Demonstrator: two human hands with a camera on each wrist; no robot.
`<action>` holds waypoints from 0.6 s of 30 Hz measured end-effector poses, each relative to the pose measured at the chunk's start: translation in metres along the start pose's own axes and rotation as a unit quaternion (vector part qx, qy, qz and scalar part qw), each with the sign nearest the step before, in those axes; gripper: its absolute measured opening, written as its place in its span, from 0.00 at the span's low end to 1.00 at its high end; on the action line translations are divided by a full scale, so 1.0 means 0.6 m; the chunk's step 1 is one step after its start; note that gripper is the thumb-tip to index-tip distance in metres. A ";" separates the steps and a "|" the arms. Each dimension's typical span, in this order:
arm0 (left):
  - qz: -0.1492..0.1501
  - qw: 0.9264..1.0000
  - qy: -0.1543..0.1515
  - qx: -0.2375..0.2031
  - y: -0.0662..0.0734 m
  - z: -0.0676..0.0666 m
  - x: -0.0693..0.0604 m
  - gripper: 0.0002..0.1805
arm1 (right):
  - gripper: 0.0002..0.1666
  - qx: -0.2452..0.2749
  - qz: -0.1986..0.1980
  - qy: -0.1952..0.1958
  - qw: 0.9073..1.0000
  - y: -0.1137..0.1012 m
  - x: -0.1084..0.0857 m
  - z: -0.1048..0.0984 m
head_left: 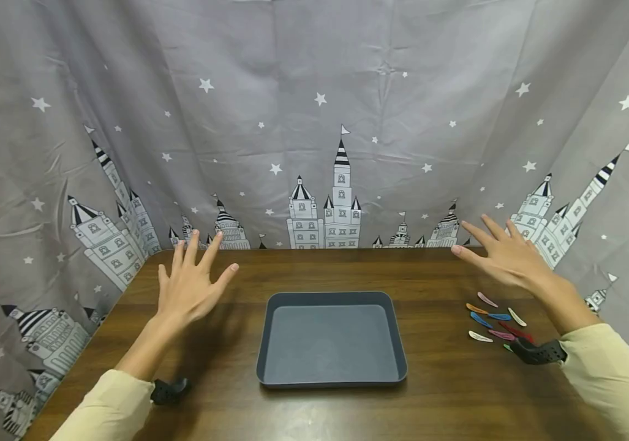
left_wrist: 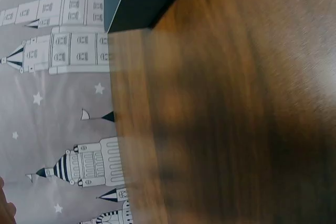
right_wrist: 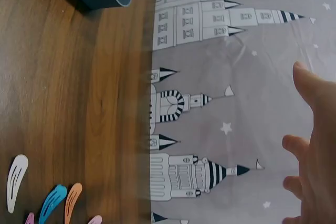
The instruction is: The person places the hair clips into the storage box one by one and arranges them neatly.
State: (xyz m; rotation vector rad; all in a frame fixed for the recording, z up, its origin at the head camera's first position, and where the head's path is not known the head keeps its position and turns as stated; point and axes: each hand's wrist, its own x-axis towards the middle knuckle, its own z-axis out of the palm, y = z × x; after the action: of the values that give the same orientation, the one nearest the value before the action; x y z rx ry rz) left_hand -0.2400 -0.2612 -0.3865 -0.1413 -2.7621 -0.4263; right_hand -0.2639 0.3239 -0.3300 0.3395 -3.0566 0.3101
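Observation:
Above the left part of the table my left hand (head_left: 188,293) hovers with its fingers spread, holding nothing. On the other side my right hand (head_left: 504,254) is raised with fingers apart, also free of any object. Between the hands, a dark grey rectangular tray (head_left: 331,378) lies on the table; no things show in it. Several hair clips lie loosely grouped below my right hand, among them an orange clip (right_wrist: 72,201), a blue clip (right_wrist: 52,203), a white clip (right_wrist: 17,182) and a dark red clip (head_left: 517,332). My right forearm and wrist strap partly cover a green clip (head_left: 508,347).
The brown wooden table (head_left: 215,404) meets a grey curtain (head_left: 314,73) printed with castles and stars along its back and sides. Black wrist devices sit on both wrists, the left device (head_left: 169,391) and the right device (head_left: 537,352).

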 end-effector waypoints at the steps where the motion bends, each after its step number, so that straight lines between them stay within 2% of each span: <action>1: 0.002 1.000 0.001 -0.002 0.003 0.001 -0.004 0.43 | 0.49 0.008 -0.004 -0.004 1.000 0.004 -0.002 -0.002; 6: 0.013 1.000 0.000 -0.018 0.019 0.007 -0.023 0.44 | 0.45 0.065 -0.029 -0.018 0.997 0.028 -0.014 -0.008; 9: 0.015 0.999 -0.012 -0.038 0.029 0.013 -0.037 0.44 | 0.44 0.106 -0.038 -0.029 0.993 0.043 -0.025 -0.010; 13: 0.014 0.997 -0.035 -0.071 0.042 0.021 -0.059 0.45 | 0.42 0.147 -0.051 -0.047 0.987 0.062 -0.039 -0.007; 18: 0.014 0.994 -0.045 -0.101 0.056 0.033 -0.085 0.47 | 0.41 0.203 -0.046 -0.091 0.974 0.087 -0.051 0.004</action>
State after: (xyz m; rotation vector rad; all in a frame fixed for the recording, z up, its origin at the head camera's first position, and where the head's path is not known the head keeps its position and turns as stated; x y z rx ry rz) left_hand -0.1934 -0.2255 -0.4127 -0.2530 -2.7966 -0.7080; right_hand -0.2458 0.3797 -0.3446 0.5526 -3.1191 0.9523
